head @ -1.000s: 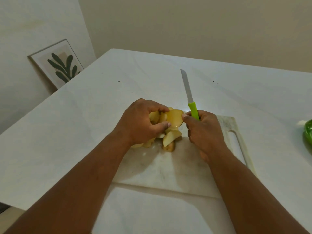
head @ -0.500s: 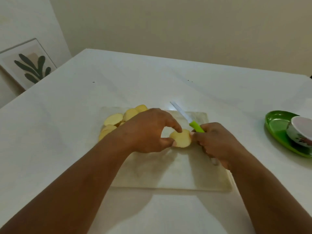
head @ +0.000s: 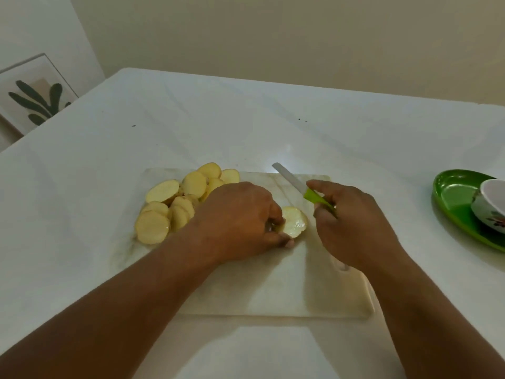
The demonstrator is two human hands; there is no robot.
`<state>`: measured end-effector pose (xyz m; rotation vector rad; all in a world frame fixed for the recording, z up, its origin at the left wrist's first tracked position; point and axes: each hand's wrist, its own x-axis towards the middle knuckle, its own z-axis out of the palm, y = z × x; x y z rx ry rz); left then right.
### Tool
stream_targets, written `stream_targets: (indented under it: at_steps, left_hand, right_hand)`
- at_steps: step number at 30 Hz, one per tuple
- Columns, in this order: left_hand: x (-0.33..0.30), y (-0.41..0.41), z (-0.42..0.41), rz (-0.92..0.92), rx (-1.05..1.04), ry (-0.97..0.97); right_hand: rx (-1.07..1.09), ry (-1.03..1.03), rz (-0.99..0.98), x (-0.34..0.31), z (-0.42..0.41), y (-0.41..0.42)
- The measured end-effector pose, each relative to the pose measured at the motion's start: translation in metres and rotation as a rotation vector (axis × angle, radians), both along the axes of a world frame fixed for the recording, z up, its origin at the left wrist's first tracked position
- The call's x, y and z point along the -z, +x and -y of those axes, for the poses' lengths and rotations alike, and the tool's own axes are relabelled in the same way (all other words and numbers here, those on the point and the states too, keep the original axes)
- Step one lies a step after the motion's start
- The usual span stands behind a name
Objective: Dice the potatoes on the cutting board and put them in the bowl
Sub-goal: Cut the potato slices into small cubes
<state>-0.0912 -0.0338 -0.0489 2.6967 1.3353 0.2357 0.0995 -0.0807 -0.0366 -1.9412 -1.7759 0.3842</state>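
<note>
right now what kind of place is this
Probably a home kitchen or dining spot: a pale marbled cutting board with round yellow potato slices lies on a white table, a green-handled knife is in use, and a framed leaf print leans on the wall.

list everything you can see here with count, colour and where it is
cutting board: one, pale marbled white, on the table in front of the person
potato slices: a pile, count unclear, pale yellow, far left part of the board
single potato slice: one, pale yellow, mid board, pinched by the left hand
knife: one, green handle with pale blade, above the board in the right hand
green tray: one, green, right edge of the table
bowl: one, white with a floral pattern, on the tray, partly cut off
table: one, white
framed leaf print: one, dark green leaves on beige, against the left wall
left hand: one, holds the single slice
right hand: one, grips the knife handle
</note>
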Motion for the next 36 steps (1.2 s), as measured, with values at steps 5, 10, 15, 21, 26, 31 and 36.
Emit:
stream_targets:
  at_steps: [5, 10, 15, 21, 26, 31, 36]
  left_hand:
    - [0.009, 0.007, 0.007, 0.103, -0.13, 0.049]
    - [0.01, 0.007, 0.006, 0.138, -0.172, 0.071]
    - [0.013, 0.007, 0.001, 0.125, -0.147, 0.067]
    - [0.012, 0.007, -0.004, 0.14, -0.128, 0.021]
    - [0.011, 0.008, -0.007, 0.076, -0.128, 0.014]
    - [0.006, 0.003, -0.012, 0.064, -0.082, -0.059]
    - [0.006, 0.003, -0.012, 0.099, -0.077, -0.075]
  right_hand:
    - [0.02, 0.057, 0.207, -0.019, 0.021, 0.003]
    - [0.076, 0.056, 0.263, -0.037, 0.042, 0.007]
    - [0.025, 0.0, 0.257, -0.031, 0.045, 0.011]
    - [0.071, -0.007, 0.298, -0.024, 0.041, 0.002]
    - [0.051, 0.0, 0.312, -0.03, 0.044, -0.007]
    - [0.086, 0.032, 0.348, -0.037, 0.047, -0.017]
    - [0.071, 0.033, 0.344, -0.04, 0.056, -0.03]
